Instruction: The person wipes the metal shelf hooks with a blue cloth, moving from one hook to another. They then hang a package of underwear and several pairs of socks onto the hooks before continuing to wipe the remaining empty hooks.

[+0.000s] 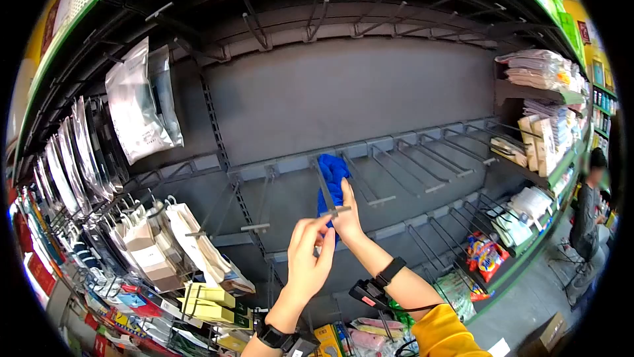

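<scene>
A bunched, bright blue cloth (333,182) lies along a metal display hook (326,184) that sticks out from a horizontal rail. My right hand (347,217) is closed around the cloth's lower right side, its fingers pointing up beside the hook. Lower left of it, my left hand (308,254) has thumb and fingertips drawn together at the hook's crossbar end. The exact contact of those fingertips is partly hidden. Black bands circle both wrists.
Rows of bare hooks (429,159) project at several heights. Plastic-wrapped packages (135,106) and hanging socks-like goods (148,245) crowd the left. Folded packs (538,70) fill shelves at right, with a red-and-blue bag (485,256) below. A person (588,225) is at far right.
</scene>
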Available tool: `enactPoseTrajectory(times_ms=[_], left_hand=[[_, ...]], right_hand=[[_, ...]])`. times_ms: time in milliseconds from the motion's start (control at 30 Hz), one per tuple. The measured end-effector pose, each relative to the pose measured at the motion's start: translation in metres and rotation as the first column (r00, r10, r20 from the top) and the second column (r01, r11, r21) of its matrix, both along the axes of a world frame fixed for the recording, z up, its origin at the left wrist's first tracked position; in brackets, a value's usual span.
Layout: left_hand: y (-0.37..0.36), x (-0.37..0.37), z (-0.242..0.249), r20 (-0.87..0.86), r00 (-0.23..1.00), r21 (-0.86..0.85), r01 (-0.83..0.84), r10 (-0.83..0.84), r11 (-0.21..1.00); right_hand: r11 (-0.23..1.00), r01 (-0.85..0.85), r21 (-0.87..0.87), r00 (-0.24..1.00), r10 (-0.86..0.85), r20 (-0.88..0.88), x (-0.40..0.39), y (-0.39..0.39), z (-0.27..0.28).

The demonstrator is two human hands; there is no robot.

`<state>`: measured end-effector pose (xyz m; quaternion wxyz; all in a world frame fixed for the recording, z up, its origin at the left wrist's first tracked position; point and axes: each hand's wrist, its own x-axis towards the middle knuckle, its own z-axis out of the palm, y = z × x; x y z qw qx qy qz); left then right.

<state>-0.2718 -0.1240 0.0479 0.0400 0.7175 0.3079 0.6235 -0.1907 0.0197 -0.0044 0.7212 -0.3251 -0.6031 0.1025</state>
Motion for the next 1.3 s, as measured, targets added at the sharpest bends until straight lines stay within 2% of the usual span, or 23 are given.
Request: enactPoseTrajectory(times_ms=[33,100,167,300,367,433,500,633,700,767,833,900,1100,1300], left_hand=[[0.002,-0.001,0.001,-0.008,1.000,0.022,-0.012,0.013,1.000],[0.003,-0.002,0.002,-0.036,0.998,0.027,-0.050,0.051,0.998],[0.006,-0.004,-0.001,-0.066,0.996,0.050,-0.052,0.055,0.997],[0.010,-0.001,-0.008,-0.022,0.998,0.038,-0.056,0.056,0.998],[0.011,0.000,-0.010,0.038,0.999,-0.014,-0.021,0.021,1.000],[0.013,0.002,-0.014,0.067,0.998,-0.031,-0.002,0.004,1.000],[0.013,0.003,-0.019,0.105,0.994,-0.052,0.012,-0.007,0.999],[0.007,0.005,-0.014,0.040,0.999,-0.119,-0.011,0.016,0.993],[0.007,0.005,-0.016,0.051,0.999,-0.108,-0.002,0.008,0.994],[0.004,0.004,-0.016,0.041,0.999,-0.097,-0.006,0.010,0.995],[0.000,0.005,-0.014,0.038,0.999,-0.151,0.028,-0.023,0.988],[-0.004,0.004,-0.015,-0.003,1.000,-0.164,0.030,-0.031,0.986],[-0.015,0.003,-0.026,0.328,0.944,-0.107,0.077,-0.038,0.991],[-0.018,-0.002,-0.030,0.377,0.923,-0.182,0.148,-0.070,0.972]], right_hand=[[0.992,-0.094,0.089,0.995,0.090,0.051,0.001,0.010,0.010],[0.991,-0.109,0.071,0.986,0.099,0.131,0.002,0.021,0.030],[0.997,0.013,0.071,0.966,-0.030,0.255,0.009,0.034,0.036],[0.991,-0.005,0.134,0.958,-0.034,0.286,0.015,0.021,0.044],[0.968,-0.102,0.231,0.962,0.036,0.272,0.016,0.025,0.041],[0.972,-0.103,0.211,0.968,0.049,0.248,0.014,0.025,0.042],[0.992,-0.034,0.119,0.934,-0.011,0.356,0.016,0.022,0.049],[0.984,-0.156,0.091,0.910,0.107,0.400,0.020,0.012,0.052],[0.981,-0.155,0.117,0.904,0.093,0.417,0.023,0.003,0.053],[0.960,-0.282,0.001,0.891,0.261,0.371,0.028,-0.011,0.053],[0.959,-0.283,0.001,0.887,0.261,0.382,0.032,-0.031,0.057],[0.963,-0.256,-0.079,0.880,0.267,0.394,0.034,-0.043,0.057],[0.935,-0.307,-0.179,0.878,0.351,0.326,0.038,-0.076,0.056],[0.924,-0.363,-0.117,0.873,0.382,0.303,0.042,-0.093,0.049]])
